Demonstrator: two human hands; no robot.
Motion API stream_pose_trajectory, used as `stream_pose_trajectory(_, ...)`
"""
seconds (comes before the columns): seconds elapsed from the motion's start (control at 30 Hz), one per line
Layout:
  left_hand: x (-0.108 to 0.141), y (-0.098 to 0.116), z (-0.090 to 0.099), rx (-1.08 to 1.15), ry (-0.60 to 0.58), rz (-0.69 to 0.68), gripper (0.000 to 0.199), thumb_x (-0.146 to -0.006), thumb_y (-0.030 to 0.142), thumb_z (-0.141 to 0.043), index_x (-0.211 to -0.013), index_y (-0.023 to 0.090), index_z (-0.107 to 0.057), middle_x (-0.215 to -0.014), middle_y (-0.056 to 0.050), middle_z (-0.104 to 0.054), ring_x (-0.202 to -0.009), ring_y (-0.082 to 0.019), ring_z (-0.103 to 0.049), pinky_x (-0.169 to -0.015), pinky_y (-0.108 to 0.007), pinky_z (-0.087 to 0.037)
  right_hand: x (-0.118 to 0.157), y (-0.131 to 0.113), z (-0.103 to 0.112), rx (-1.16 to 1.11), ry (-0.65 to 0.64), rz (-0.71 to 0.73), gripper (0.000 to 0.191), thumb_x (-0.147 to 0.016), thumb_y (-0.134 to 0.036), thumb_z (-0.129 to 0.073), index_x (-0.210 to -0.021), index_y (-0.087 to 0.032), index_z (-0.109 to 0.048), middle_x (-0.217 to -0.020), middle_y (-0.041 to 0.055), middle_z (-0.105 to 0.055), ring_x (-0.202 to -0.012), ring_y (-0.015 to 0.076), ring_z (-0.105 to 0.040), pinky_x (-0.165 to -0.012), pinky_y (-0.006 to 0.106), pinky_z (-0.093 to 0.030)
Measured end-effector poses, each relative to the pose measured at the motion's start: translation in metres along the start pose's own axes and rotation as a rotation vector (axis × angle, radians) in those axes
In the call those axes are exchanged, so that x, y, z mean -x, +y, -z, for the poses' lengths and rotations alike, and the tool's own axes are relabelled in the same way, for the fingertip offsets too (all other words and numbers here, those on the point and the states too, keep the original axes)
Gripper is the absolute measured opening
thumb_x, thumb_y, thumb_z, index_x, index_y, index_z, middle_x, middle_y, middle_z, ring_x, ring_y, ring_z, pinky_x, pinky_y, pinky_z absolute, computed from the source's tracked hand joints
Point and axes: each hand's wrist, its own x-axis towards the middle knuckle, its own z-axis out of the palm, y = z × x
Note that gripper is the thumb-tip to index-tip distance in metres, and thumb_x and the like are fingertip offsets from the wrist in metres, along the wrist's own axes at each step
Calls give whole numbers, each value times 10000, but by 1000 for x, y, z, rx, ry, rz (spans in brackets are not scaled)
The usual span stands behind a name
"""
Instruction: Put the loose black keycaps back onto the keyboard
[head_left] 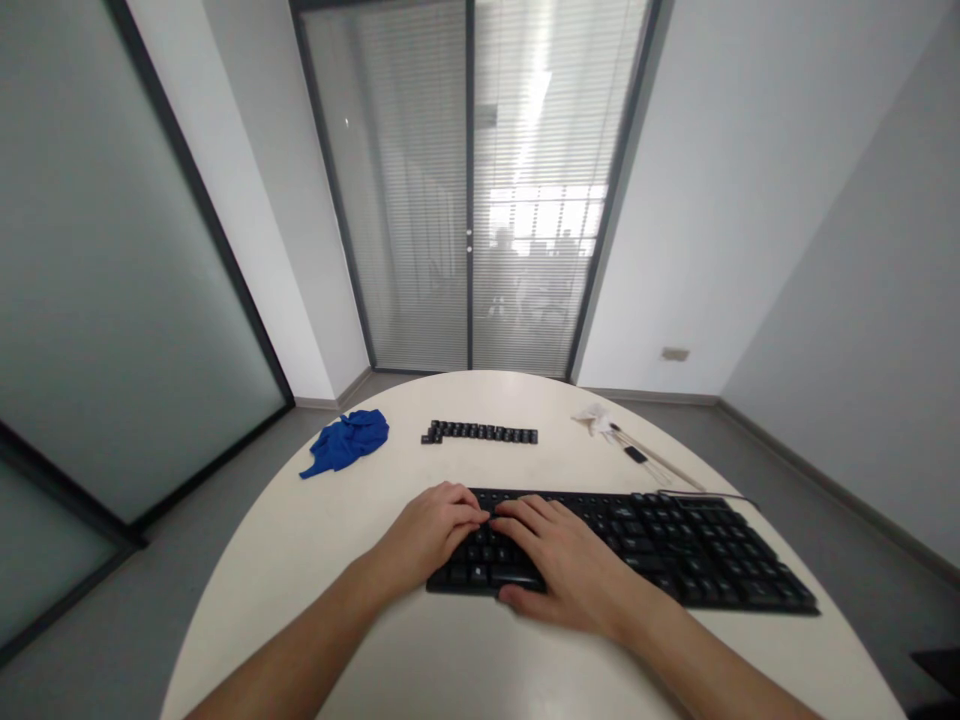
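Keyboard (675, 548): black, lying across the near part of the table (420, 660), under both hands; its cable (709, 492) runs along the far edge at the right.
Left hand (439, 530): over the keyboard's left end, thumb and fingers drawn together at the keys; whether they pinch anything cannot be told.
Right hand (559, 560): spread, grasping nothing visible, fingers on the keys near the left fingertips, thumb by the near edge.
Keycaps (481, 431): loose, in a row beyond the keyboard, a few set below its left end.
Cloth (346, 442): blue, crumpled, left of the keycaps.
Right side: a white wad (594, 418) beside a thin stick (660, 460) and a black-ended tool (635, 454).
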Motion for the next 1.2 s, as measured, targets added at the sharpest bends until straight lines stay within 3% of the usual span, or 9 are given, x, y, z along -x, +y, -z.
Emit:
stream_pose_trajectory(0.3, -5, -13, -13, 242, 156, 125, 178, -939, 210, -599, -1014, 235, -759, -993, -28, -749, -983, -213, -634, -939, -358, -469, -2, -6, -3, -2, -3, -13, 676, -824, -443, -680, -1438, -230, -492, -1375, 100, -569, -1206, 309, -507, -1030, 481, -396)
stream_pose_trajectory(0.63, -6, -17, -27, 259, 293, 215, 167, -832, 200, -696, -993, 238, -727, -1046, -48, -701, -1111, -259, -575, -1033, -436, -427, -3, -8, -2, 10, -5, -9, 665, -830, -444, -686, -1439, -248, -502, -1375, 103, -569, -1194, 316, -516, -1018, 494, -408)
stream_pose_trajectory(0.77, -8, -18, -31, 249, 304, 249, 211, -808, 162, -693, -1007, 234, -693, -1121, -52, -687, -1200, -275, -533, -1098, -477, -382, -3, -8, -3, 13, 6, -12, 670, -832, -446, -685, -1444, -250, -497, -1376, 107, -566, -1205, 322, -506, -1024, 494, -401)
stream_pose_trajectory(0.93, -9, -20, -36, 279, 238, 350, 304, -829, 165, -651, -1123, 244, -648, -1299, -57, -631, -1420, -313, -335, -1189, -557, -255, -2, -8, -2, 8, -4, -17, 670, -832, -446, -678, -1441, -234, -497, -1371, 118, -567, -1198, 330, -505, -1021, 506, -398)
stream_pose_trajectory(1.1, -8, -26, -37, 296, 186, 398, 377, -834, 225, -661, -1208, 251, -619, -1376, -65, -585, -1479, -354, -230, -1200, -595, -208, -2, -9, -1, 8, -10, -18, 655, -839, -449, -668, -1435, -235, -502, -1362, 119, -570, -1194, 332, -506, -1018, 507, -402)
stream_pose_trajectory(1.2, -9, -29, -37, 245, 196, 376, 390, -826, 235, -678, -1210, 261, -614, -1380, -69, -585, -1477, -347, -251, -1194, -592, -216, -2, -8, -3, 14, -4, -19, 664, -830, -446, -676, -1431, -224, -504, -1356, 122, -572, -1188, 332, -508, -1014, 504, -406)
